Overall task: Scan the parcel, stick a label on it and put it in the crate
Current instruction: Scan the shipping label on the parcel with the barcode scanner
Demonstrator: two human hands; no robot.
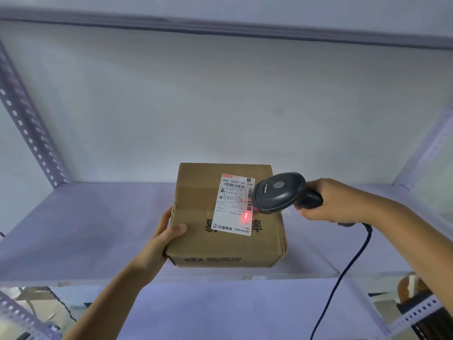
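Note:
A brown cardboard parcel (196, 217) sits on the white shelf board (85, 229). A white shipping label (232, 204) with barcodes is stuck on its top face. My left hand (161, 239) grips the parcel's near left corner, thumb on top. My right hand (338, 202) holds a dark handheld barcode scanner (282, 192) by its grip, its head just above the label's right edge. A red scan light (245, 215) glows on the label's lower right part. No crate is in view.
The scanner's dark cable (343, 271) hangs from the handle down past the shelf's front edge at the right. Perforated metal uprights (27, 126) frame the shelf on both sides. Another shelf board (220, 20) runs overhead. Clutter shows below the shelf at both lower corners.

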